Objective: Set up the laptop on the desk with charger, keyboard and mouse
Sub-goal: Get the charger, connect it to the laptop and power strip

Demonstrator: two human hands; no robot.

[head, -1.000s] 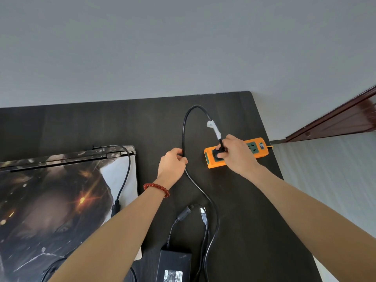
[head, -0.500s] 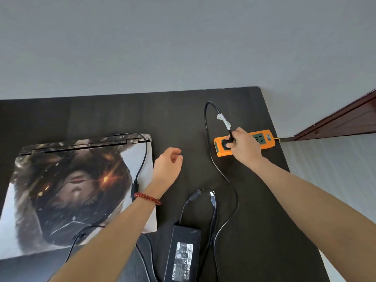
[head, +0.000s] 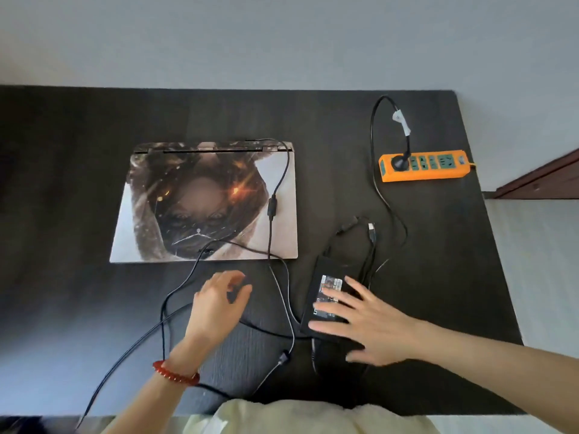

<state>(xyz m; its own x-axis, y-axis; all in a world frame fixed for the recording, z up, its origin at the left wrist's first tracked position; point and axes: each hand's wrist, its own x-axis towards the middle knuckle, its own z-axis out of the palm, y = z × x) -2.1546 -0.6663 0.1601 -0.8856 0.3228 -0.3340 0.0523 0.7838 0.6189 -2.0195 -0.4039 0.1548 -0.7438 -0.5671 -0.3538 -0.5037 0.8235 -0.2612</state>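
On the worktop: worktop (head: 78,151) is dark and carries everything below.
Laptop: laptop (head: 206,202) lies shut, left of centre, its lid covered with a printed picture; a thin black cable (head: 272,208) runs across the lid's right side.
Power strip: orange power strip (head: 423,166) sits at the far right corner, with a black plug (head: 399,162) in its leftmost socket.
Charger: black charger brick (head: 327,296) lies near the front, right of the laptop, label up.
Right hand: right hand (head: 360,321) is spread flat, fingers wide, resting over the charger brick without gripping.
Left hand: left hand (head: 219,303) hovers loosely curled, holding nothing, just in front of the laptop.
Bracelet: red bead bracelet (head: 175,372) circles the left wrist.
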